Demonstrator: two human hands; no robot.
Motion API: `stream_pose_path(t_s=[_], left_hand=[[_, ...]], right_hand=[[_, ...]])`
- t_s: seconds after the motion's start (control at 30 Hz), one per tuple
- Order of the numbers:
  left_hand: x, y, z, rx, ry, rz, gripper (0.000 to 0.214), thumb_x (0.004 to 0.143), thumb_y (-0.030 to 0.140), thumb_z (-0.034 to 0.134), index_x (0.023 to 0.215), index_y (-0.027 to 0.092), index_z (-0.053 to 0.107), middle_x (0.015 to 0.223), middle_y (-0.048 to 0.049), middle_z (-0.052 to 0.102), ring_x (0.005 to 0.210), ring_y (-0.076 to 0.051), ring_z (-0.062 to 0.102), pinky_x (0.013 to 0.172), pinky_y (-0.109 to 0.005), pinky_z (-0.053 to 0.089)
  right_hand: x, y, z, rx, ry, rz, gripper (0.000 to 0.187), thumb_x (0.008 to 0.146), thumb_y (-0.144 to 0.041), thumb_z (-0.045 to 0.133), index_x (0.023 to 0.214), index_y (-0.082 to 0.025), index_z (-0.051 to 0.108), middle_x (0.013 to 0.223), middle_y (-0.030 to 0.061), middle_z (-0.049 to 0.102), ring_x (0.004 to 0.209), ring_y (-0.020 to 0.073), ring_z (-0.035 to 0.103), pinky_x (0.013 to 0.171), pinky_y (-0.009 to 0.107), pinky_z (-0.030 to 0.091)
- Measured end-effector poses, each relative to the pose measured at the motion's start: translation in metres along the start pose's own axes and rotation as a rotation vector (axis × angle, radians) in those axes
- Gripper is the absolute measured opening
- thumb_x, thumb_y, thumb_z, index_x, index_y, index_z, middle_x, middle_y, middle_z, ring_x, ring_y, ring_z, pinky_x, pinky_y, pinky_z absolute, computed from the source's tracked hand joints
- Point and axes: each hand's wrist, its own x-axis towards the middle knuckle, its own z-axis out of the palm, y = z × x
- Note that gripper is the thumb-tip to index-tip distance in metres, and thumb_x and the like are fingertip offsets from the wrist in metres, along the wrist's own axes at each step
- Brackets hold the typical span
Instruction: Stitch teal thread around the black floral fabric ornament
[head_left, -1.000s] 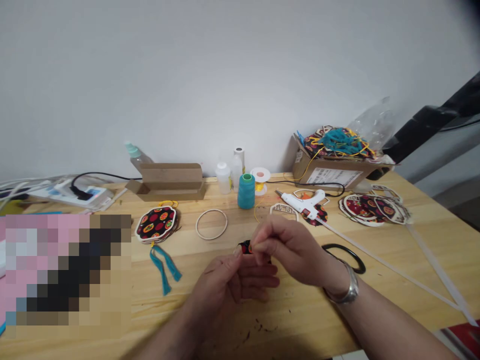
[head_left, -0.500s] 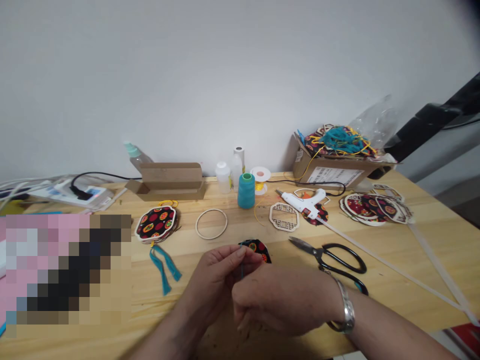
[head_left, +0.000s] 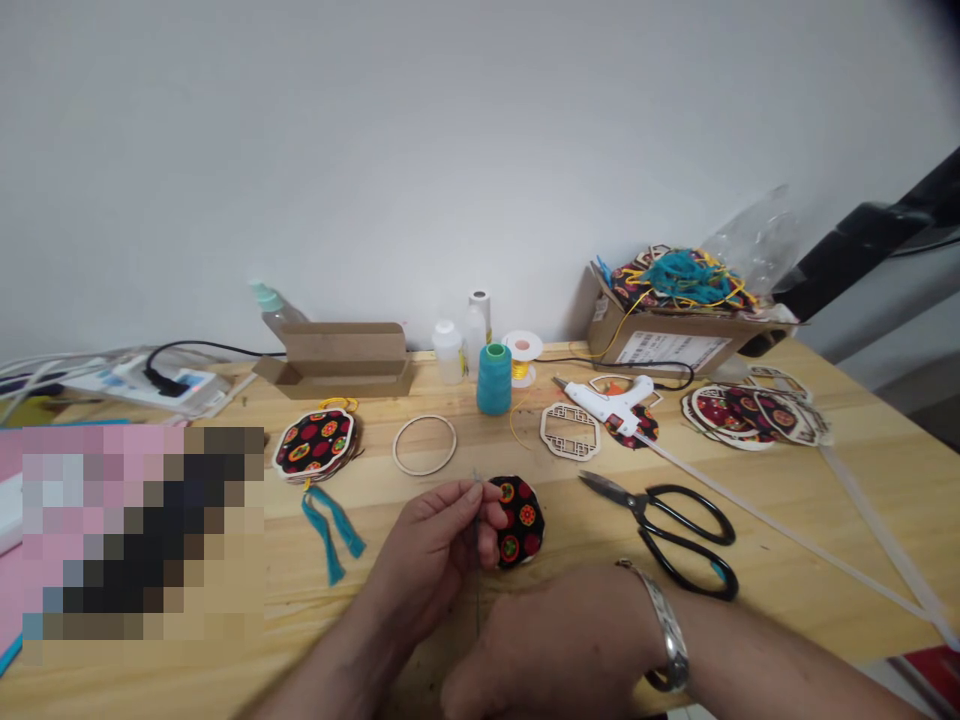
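Note:
My left hand pinches a thin thread between thumb and forefinger. From there the thread hangs straight down toward my right hand, which is curled, blurred and low in front. The thread's lower end is hidden by the right hand's closed fingers. Just beyond my left fingertips lies a round black fabric piece with red and yellow flowers. Black-handled scissors lie with blades parted to the right. A teal thread cone stands behind the hands.
A wooden ring, a lattice frame and a white glue gun lie across the table. At left is a patterned pendant with a teal tassel. A full cardboard box stands back right.
My right hand has moved down and toward me, away from my left hand. More of the thread and of the round fabric piece now shows. The left hand keeps its pinch.

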Motion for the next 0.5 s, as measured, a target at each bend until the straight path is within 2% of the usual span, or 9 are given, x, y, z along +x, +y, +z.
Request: stream_pose_path(t_s=[0.13,0.27,0.4,0.43,0.5], left_hand=[[0.0,0.0,0.0,-0.047,-0.023,-0.005,0.014,0.079,0.02,0.056,0.077,0.008,0.064,0.061,-0.0021,0.058,0.042,-0.002,0.036,0.042,-0.016,0.031],[0.0,-0.001,-0.001,-0.019,-0.024,-0.015,0.015,0.079,0.021,0.056,0.077,0.008,0.064,0.058,-0.0006,0.055,0.04,0.0,0.027,0.04,-0.014,0.022],[-0.001,-0.001,-0.001,0.047,0.037,0.0,0.016,0.077,0.025,0.058,0.076,0.01,0.065,0.056,0.0008,0.053,0.04,0.0,0.027,0.041,-0.014,0.022],[-0.001,-0.001,0.0,0.058,0.052,0.002,0.016,0.076,0.026,0.059,0.075,0.011,0.065,0.055,0.0011,0.053,0.041,-0.001,0.03,0.041,-0.014,0.024],[-0.002,-0.001,0.001,0.091,0.079,0.004,0.016,0.075,0.028,0.061,0.074,0.012,0.065,0.056,0.0011,0.054,0.044,-0.003,0.039,0.044,-0.015,0.029]], right_hand=[[0.005,-0.001,-0.002,-0.003,-0.078,-0.007,0.01,0.075,-0.006,0.055,0.074,-0.016,0.053,0.068,-0.006,0.058,0.057,0.0051,0.051,0.049,0.012,0.035],[0.007,0.003,0.004,0.001,-0.065,-0.036,0.009,0.075,-0.005,0.055,0.075,-0.014,0.056,0.069,-0.0048,0.061,0.058,0.0055,0.052,0.051,0.012,0.037],[-0.001,0.015,0.009,0.128,0.076,-0.177,0.011,0.079,-0.013,0.053,0.085,-0.011,0.062,0.077,-0.0001,0.065,0.065,0.0064,0.055,0.059,0.012,0.039],[-0.005,0.018,0.008,0.188,0.128,-0.186,0.013,0.081,-0.017,0.051,0.086,-0.012,0.063,0.078,0.0004,0.065,0.065,0.0064,0.055,0.061,0.012,0.04],[-0.015,0.024,0.002,0.29,0.287,-0.099,0.021,0.084,-0.025,0.048,0.082,-0.013,0.065,0.072,-0.0005,0.064,0.061,0.0063,0.054,0.057,0.014,0.039]])
